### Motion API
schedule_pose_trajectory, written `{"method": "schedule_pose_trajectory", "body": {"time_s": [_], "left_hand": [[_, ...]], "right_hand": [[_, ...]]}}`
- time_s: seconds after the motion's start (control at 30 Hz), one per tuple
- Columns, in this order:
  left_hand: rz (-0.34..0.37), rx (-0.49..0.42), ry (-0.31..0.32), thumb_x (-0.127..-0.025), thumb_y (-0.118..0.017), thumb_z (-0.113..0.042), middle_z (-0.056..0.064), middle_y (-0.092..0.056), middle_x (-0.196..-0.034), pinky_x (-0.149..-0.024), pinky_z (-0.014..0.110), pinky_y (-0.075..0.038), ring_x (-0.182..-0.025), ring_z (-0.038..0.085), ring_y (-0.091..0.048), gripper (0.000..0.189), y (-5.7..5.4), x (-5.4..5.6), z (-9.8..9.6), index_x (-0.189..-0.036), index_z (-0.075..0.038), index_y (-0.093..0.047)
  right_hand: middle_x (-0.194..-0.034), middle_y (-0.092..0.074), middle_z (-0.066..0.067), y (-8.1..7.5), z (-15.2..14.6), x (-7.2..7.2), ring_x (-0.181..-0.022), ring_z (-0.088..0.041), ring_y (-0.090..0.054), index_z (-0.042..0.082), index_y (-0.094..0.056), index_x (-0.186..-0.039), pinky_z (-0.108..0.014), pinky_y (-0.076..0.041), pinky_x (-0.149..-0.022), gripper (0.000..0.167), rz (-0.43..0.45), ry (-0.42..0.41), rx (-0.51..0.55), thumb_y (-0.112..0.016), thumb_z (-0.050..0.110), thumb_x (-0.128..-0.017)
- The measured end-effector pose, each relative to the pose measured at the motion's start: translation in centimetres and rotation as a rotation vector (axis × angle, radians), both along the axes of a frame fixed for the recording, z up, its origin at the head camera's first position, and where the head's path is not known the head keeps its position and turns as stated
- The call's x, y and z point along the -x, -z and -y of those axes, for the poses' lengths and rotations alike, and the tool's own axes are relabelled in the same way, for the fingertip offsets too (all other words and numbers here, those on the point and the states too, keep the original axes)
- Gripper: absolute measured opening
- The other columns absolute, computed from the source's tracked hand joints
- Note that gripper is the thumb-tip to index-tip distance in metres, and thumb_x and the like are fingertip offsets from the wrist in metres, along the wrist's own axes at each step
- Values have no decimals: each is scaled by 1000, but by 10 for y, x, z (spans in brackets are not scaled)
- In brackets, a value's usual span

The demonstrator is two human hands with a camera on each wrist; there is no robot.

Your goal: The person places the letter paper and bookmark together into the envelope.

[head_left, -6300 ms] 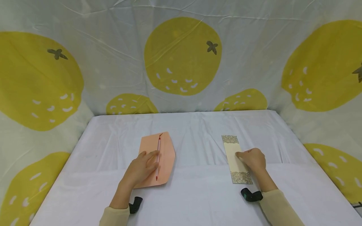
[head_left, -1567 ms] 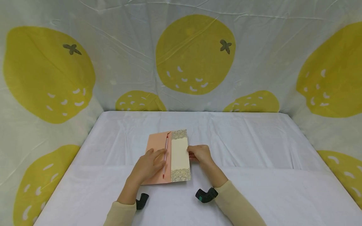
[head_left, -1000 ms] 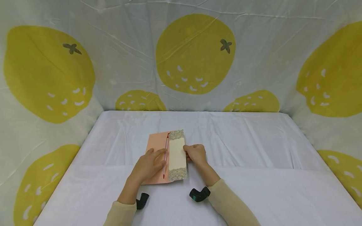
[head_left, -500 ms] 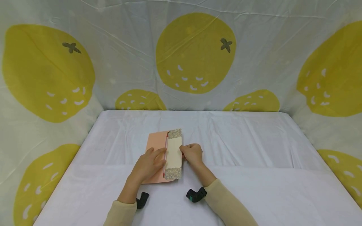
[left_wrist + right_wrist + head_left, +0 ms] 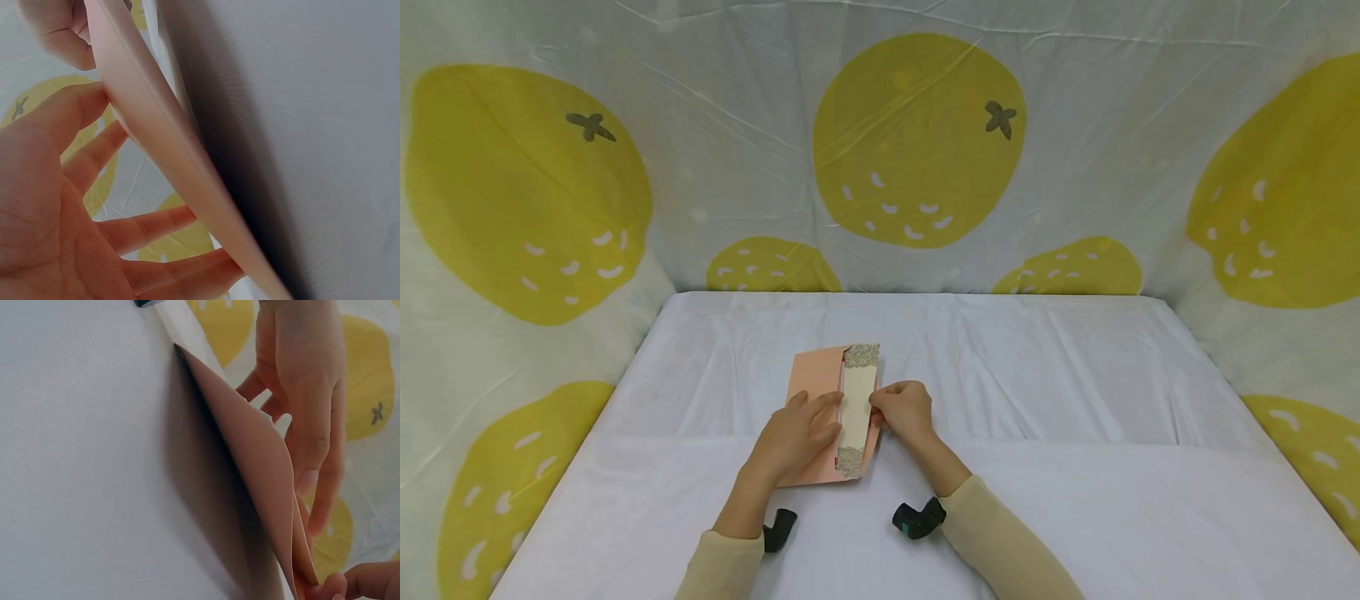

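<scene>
A peach envelope (image 5: 816,371) lies on the white-covered table, its flap (image 5: 872,450) at the right. My left hand (image 5: 790,437) rests on it with spread, nearly straight fingers, also plain in the left wrist view. Along the opening, red tips of a slim white strip show; the rest is covered. A cream card (image 5: 857,408) with lacy gold bands at both ends stands upright-oriented over the opening, its left edge right at it. My right hand (image 5: 910,410) pinches the card's right edge between thumb and fingers. In the right wrist view the envelope (image 5: 262,462) bulges up off the cloth.
The white cloth (image 5: 1060,367) covers the whole table. Black cameras hang at both wrists, the left camera (image 5: 778,531) and the right camera (image 5: 919,518). A lemon-print curtain (image 5: 917,142) walls in the back and sides.
My right hand brought the card from the right side over to the envelope, then moved it further left; less of its width shows. My left hand has stayed on the envelope.
</scene>
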State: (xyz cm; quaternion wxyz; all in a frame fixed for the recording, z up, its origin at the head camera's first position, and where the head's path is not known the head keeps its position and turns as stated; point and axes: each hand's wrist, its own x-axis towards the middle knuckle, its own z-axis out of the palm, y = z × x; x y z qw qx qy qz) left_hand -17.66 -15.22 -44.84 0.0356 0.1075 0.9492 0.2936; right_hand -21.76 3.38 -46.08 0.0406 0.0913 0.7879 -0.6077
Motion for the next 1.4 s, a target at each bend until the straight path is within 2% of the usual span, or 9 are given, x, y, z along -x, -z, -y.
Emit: {"method": "schedule_pose_trajectory", "body": {"time_s": [0.3, 0.5, 0.9, 1.13, 1.27, 1.4], "left_hand": [[-9, -1, -8, -93, -66, -31, 34, -43, -139, -92, 65, -41, -117, 58, -48, 46, -2, 0, 0, -137, -21, -57], [-4, 6, -15, -92, -67, -31, 33, -43, -139, -90, 64, -43, -114, 58, -50, 46, -2, 0, -1, -136, -22, -58], [7, 18, -19, -93, -66, -32, 33, -43, -140, -90, 65, -42, -115, 59, -49, 46, -2, 0, -2, -138, -23, -57], [0, 14, -10, -93, -66, -32, 33, -43, -139, -88, 64, -43, -113, 58, -51, 46, -1, 0, -1, -137, -23, -57], [-11, 16, -4, -93, -66, -31, 33, -44, -138, -88, 64, -44, -112, 58, -51, 45, 0, 0, 0, -137, -23, -57], [-18, 20, -5, -93, -66, -31, 33, -45, -138, -89, 64, -43, -112, 57, -52, 46, 0, 0, 0, -137, -22, -57]], "right_hand": [[-50, -58, 1, -4, 5, 0, -42, -6, -51, -1, -71, -75, -18, -39, -40, 9, 22, 18, -44, -66, 6, -77], [-51, -60, 1, -6, 4, 1, -44, -6, -52, -1, -73, -76, -19, -39, -43, 10, 16, -3, -68, -67, 7, -76], [-59, -66, -6, -4, -6, 7, -45, -7, -55, -7, -72, -81, -19, -38, -43, 12, 33, -57, 6, -67, 3, -77], [-56, -64, -2, -4, 0, 10, -46, -7, -53, -4, -72, -77, -19, -39, -45, 11, 33, -80, -73, -67, 7, -76], [-52, -61, -1, -5, 4, 10, -43, -6, -52, -4, -71, -76, -18, -41, -43, 11, 58, -77, -40, -66, 5, -77], [-51, -62, -2, -5, 7, 12, -43, -7, -57, -5, -71, -76, -19, -43, -42, 12, 63, -93, 3, -64, 4, -78]]}}
